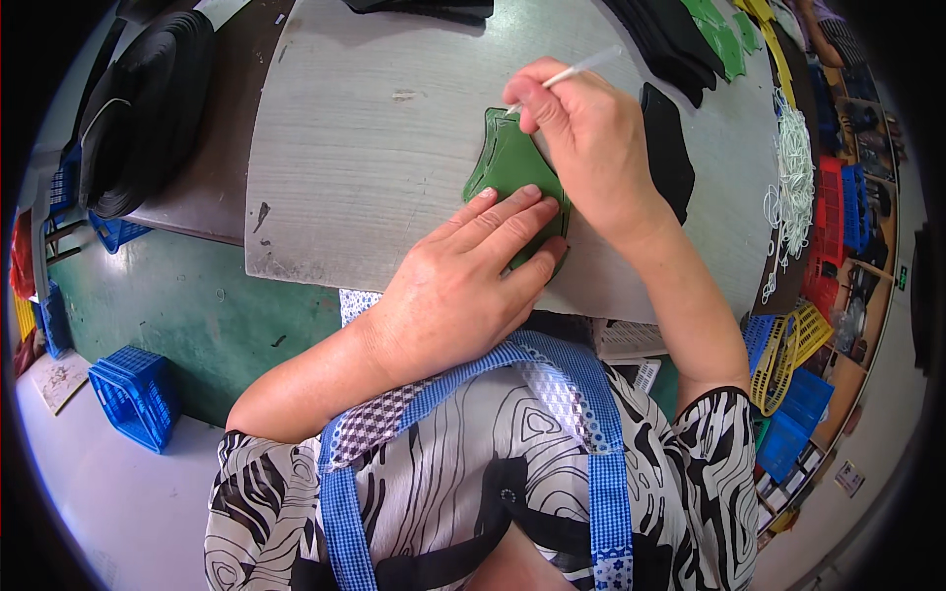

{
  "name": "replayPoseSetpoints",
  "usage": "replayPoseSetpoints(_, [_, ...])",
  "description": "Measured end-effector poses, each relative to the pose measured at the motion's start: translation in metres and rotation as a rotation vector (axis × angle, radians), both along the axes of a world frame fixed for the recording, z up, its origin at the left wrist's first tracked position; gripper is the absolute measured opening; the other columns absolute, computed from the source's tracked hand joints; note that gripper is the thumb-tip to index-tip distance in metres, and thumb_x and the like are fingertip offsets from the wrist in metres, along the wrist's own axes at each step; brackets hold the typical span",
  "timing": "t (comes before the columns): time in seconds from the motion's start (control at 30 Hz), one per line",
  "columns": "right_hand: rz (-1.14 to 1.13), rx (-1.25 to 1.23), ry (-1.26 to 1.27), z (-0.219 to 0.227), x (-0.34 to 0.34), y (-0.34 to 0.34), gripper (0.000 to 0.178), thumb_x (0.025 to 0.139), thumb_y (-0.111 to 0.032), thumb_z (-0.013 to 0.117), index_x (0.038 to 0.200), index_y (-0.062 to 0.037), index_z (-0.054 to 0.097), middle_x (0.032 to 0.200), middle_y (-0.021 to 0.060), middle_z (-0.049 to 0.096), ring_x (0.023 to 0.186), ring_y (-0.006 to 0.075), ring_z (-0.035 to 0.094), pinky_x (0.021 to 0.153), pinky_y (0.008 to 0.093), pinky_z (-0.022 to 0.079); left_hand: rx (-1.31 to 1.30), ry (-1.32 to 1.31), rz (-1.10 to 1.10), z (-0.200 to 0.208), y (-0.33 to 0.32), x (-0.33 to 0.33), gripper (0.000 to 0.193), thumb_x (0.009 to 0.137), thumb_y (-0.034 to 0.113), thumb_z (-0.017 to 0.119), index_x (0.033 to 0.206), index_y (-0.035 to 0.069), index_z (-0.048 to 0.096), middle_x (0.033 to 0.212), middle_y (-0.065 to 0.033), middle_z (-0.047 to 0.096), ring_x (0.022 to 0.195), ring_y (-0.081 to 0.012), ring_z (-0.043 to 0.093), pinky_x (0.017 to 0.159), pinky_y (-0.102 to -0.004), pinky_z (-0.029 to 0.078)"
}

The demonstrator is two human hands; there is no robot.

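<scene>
A green shaped piece (510, 165) with pale lines drawn along its edges lies on the grey wood-grain table (345, 148). Dark edging shows around parts of its outline. My left hand (471, 266) rests flat across its near part, fingers stretched and slightly spread, covering some of it. In my right hand (591, 138), pinched between thumb and fingers, is a slim white pen with a clear end (596, 59). Its tip touches or hovers just over the green piece's far edge; I cannot tell which.
Right of my right hand lies a black cut piece (667, 148). Stacked black strips (665, 44) and green scraps (717, 39) sit at the far right, near a bundle of white cord (793, 177). A black roll (148, 113) stands far left; blue baskets (135, 394) are on the floor.
</scene>
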State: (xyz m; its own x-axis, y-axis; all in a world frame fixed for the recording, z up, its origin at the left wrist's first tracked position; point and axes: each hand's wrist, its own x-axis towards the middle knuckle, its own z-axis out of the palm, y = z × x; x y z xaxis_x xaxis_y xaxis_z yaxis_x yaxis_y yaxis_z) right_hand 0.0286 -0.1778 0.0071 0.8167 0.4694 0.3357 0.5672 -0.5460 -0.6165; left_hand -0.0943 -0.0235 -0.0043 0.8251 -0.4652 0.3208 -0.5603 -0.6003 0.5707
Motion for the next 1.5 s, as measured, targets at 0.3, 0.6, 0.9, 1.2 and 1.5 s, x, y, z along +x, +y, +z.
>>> replayPoseSetpoints(0.3, [-0.134,0.024,0.074,0.004,-0.034,-0.029,0.018,0.102,-0.018,0.065,0.092,-0.0043,0.072,0.076,0.0085,0.069,0.073,0.0273,0.067,0.069,0.0384,0.053,0.011,0.001,-0.028,0.000,0.005,0.002,0.036,0.085,0.013,0.078,0.121,0.010,0.074,0.140,-0.0135,0.065,0.136,-0.0314,0.061,0.113,-0.0499,0.051])
replayPoseSetpoints(0.6, [-0.169,-0.070,-0.024,0.006,-0.086,-0.053,0.010,0.097,-0.012,0.069,0.095,-0.0021,0.068,0.088,0.0135,0.068,0.080,0.0349,0.063,0.071,0.0443,0.051,0.007,-0.011,-0.033,0.000,0.003,0.003,0.038,0.083,0.013,0.080,0.120,0.008,0.074,0.140,-0.0136,0.066,0.136,-0.0323,0.060,0.114,-0.0498,0.050])
replayPoseSetpoints(0.9, [-0.011,-0.114,-0.108,0.013,-0.144,-0.043,0.016,0.083,-0.005,0.078,0.088,-0.0039,0.063,0.076,0.0074,0.056,0.075,0.0259,0.057,0.065,0.0372,0.049,0.145,-0.012,-0.067,0.009,0.006,0.009,0.040,0.077,0.013,0.081,0.117,0.011,0.076,0.146,-0.0107,0.062,0.135,-0.0314,0.060,0.106,-0.0433,0.055])
replayPoseSetpoints(1.2, [-0.230,0.180,0.060,0.019,-0.102,-0.042,0.016,0.090,-0.007,0.078,0.102,-0.0031,0.068,0.085,0.0101,0.066,0.078,0.0324,0.064,0.070,0.0411,0.053,0.181,0.042,-0.225,0.036,0.011,0.063,0.056,0.065,0.014,0.090,0.114,0.011,0.063,0.128,-0.0099,0.063,0.127,-0.0329,0.059,0.108,-0.0474,0.047])
replayPoseSetpoints(1.5, [-0.547,0.258,0.144,0.013,-0.049,-0.114,0.024,0.094,-0.006,0.079,0.115,0.0015,0.070,0.084,0.0043,0.069,0.072,0.0088,0.063,0.065,0.0275,0.052,0.258,-0.400,0.388,0.026,0.083,0.154,0.035,0.085,0.017,0.083,0.119,0.013,0.073,0.115,-0.0062,0.070,0.103,-0.0294,0.068,0.090,-0.0394,0.055])
